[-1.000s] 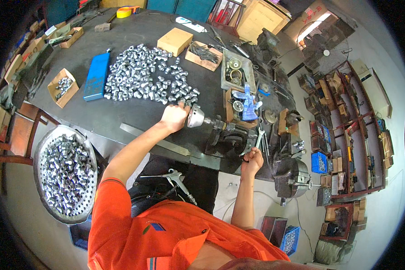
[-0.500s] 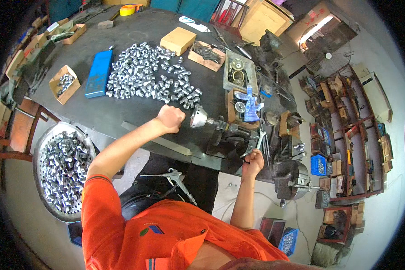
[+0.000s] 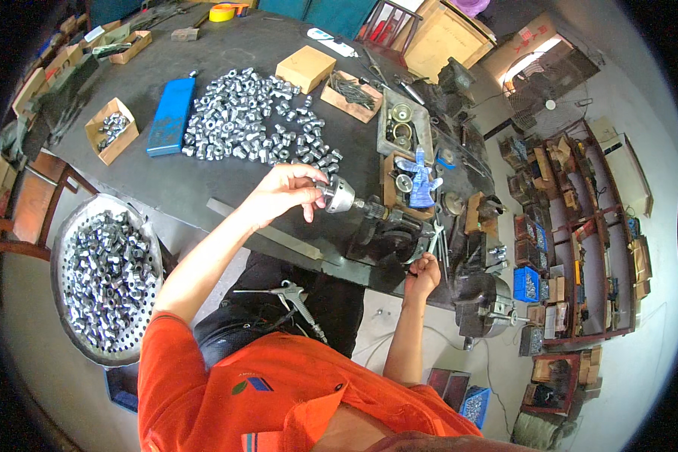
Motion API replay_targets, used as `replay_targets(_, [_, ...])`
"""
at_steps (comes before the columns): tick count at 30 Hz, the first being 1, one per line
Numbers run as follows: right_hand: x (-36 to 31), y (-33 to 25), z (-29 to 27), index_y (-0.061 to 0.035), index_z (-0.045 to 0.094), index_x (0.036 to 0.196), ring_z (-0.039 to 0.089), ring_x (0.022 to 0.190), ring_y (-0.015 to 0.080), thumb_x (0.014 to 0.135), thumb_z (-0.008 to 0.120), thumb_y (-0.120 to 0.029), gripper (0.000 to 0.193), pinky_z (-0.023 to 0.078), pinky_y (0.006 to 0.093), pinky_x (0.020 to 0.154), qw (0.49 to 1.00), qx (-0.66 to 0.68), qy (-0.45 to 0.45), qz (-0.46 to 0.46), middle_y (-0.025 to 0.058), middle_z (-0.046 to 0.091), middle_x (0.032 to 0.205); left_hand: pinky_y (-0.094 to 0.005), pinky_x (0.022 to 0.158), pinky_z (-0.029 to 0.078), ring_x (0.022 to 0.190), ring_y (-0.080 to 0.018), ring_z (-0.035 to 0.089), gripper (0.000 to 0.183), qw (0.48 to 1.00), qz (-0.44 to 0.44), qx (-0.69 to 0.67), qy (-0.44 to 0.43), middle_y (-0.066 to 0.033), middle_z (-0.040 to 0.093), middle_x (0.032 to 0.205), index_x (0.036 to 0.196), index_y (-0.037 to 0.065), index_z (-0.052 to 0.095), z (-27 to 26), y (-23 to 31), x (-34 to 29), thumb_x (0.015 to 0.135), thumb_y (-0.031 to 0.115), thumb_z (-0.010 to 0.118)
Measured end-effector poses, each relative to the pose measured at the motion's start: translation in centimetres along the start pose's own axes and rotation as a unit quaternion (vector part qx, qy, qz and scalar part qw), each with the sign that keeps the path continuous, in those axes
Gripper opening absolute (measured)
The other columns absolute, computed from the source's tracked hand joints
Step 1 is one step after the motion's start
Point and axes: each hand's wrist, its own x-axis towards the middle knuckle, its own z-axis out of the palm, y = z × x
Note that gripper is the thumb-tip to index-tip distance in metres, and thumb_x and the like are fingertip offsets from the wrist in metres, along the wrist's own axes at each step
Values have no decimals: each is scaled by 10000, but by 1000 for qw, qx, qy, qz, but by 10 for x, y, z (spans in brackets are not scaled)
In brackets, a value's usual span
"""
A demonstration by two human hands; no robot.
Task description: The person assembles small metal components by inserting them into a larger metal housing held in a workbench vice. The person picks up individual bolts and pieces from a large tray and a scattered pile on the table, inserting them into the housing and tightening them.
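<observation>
My left hand [image 3: 290,194] is at the mouth of a silver drill-type chuck [image 3: 342,195], thumb and fingers pinching a small metal fitting [image 3: 322,192] there. How far the fitting sits inside the chuck is hidden by my fingers. The chuck belongs to a dark bench-mounted spindle [image 3: 390,232] at the table's front edge. My right hand [image 3: 423,277] is closed at the spindle's right end, beside an open-end wrench [image 3: 436,235]; what it grips is hidden. Beyond my left hand, a pile of shiny metal fittings [image 3: 230,117] lies on the dark table [image 3: 154,184].
A perforated metal bowl [image 3: 57,280] of fittings stands at the left. A blue box [image 3: 170,117], a small carton [image 3: 113,147] and a cardboard box [image 3: 306,68] surround the pile. Blue gloves [image 3: 420,181] lie behind the spindle; a bench vise [image 3: 486,305] stands right. An air gun [image 3: 301,305] rests on my lap.
My left hand has gone from a closed fist left of the chuck to a pinch at its mouth. My right hand stays closed in about the same place.
</observation>
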Motion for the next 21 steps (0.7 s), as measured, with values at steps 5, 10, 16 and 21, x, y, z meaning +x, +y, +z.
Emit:
replay_targets(5, [-8, -9, 12, 11, 501, 816, 262, 466, 85, 834, 387, -87, 151, 239, 242, 450, 1000, 3, 21, 15, -15, 346, 532, -272, 508, 501, 589, -179, 588, 233, 1000, 15, 3, -25, -132, 602, 768, 1020, -47, 537, -7, -13, 7, 829, 83, 558])
replay_targets(10, [-13, -26, 7, -2, 488, 821, 230, 468, 72, 834, 399, -95, 130, 211, 230, 447, 999, 16, -32, 23, -29, 297, 536, -269, 511, 504, 625, -182, 597, 237, 998, 4, -19, -63, -140, 604, 779, 1032, -39, 537, -15, -15, 13, 832, 86, 559])
replay_targets(16, [-23, -70, 31, -16, 468, 797, 216, 446, 65, 781, 357, -43, 115, 193, 221, 424, 995, -14, -99, 31, -31, 274, 525, -286, 578, 503, 654, -187, 602, 265, 996, 10, -26, -89, -144, 606, 818, 1053, -23, 529, -19, -15, 13, 827, 108, 575])
replay_targets(21, [1, -90, 56, -5, 493, 768, 211, 396, 69, 775, 390, -86, 131, 161, 207, 353, 995, 1, -102, 10, -32, 267, 481, -285, 627, 503, 667, -160, 595, 237, 994, -7, 57, -88, -110, 605, 825, 1042, -8, 542, -16, -5, 13, 809, 18, 575])
